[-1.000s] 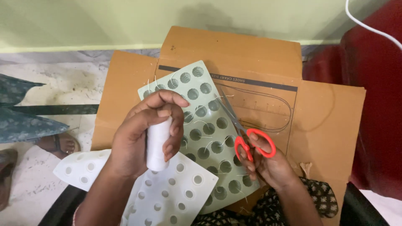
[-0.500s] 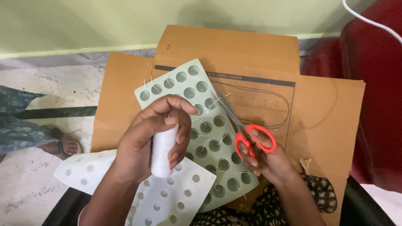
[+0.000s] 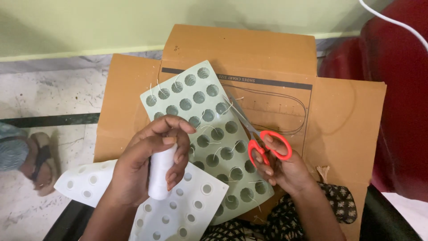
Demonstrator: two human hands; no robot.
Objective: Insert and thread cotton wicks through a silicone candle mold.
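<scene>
My left hand point(image 3: 149, 165) grips a white spool of thread point(image 3: 161, 172), held upright over the moulds. My right hand point(image 3: 283, 172) holds scissors with orange-red handles point(image 3: 265, 145); their blades point up-left across a pale green mould tray point(image 3: 209, 129) with many round cavities. Short white threads stick out of several cavities. A white mould tray point(image 3: 178, 209) with round holes lies lower left, partly beneath my left hand and overlapping the green one.
Both trays rest on a flattened brown cardboard box point(image 3: 347, 129) on a marbled floor point(image 3: 58, 93). A dark red seat point(image 3: 397, 89) stands at the right with a white cable point(image 3: 392, 24) over it. Another person's sandalled foot point(image 3: 42, 163) is at the left.
The view has shifted slightly, so the other person's foot sits lower and further left. Both hands keep their hold, and the scissors stay over the green tray.
</scene>
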